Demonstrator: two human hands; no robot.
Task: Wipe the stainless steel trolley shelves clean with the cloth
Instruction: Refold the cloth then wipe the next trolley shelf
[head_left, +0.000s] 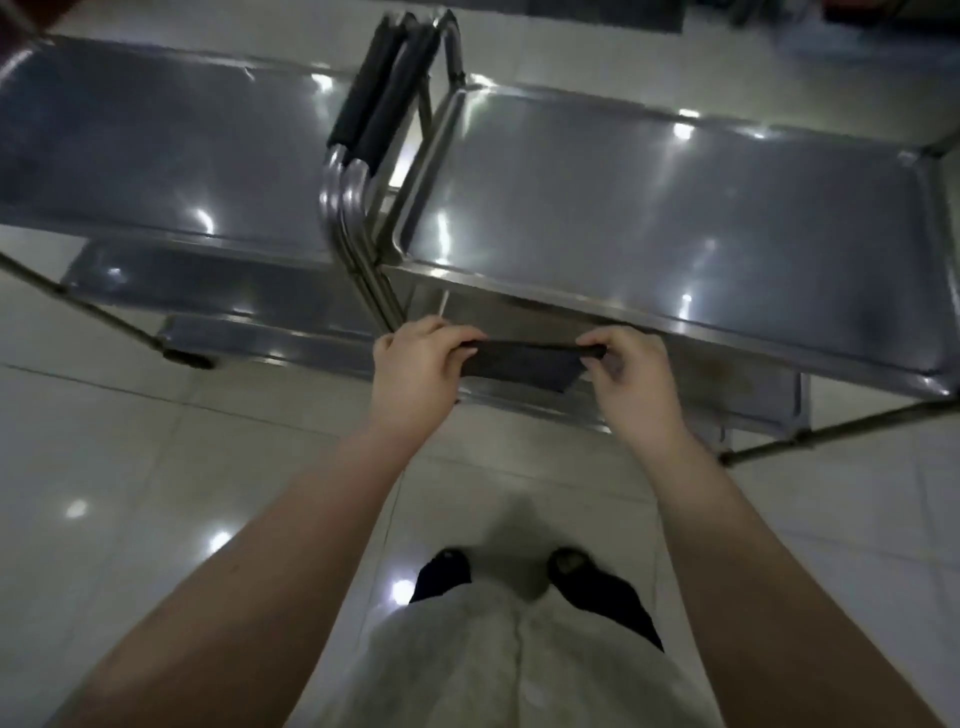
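Before the right trolley (675, 208) — cloth (519, 366): dark, pulled taut between both hands, just by the shiny top shelf's near rim.
Left hand (415, 369): fingers clamped on the cloth's left end.
Right hand (631, 384): fingers pinching its right end.
Left trolley (156, 156): steel, alongside — black-gripped handles (384, 93) between the two.

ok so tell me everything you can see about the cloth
The cloth is dark, near black, soft-looking fabric. It is stretched level between the left hand and right hand, each gripping one upper end, and hangs down to a corner at lower right. It sits in front of the near rim of the right trolley; whether it touches is unclear.
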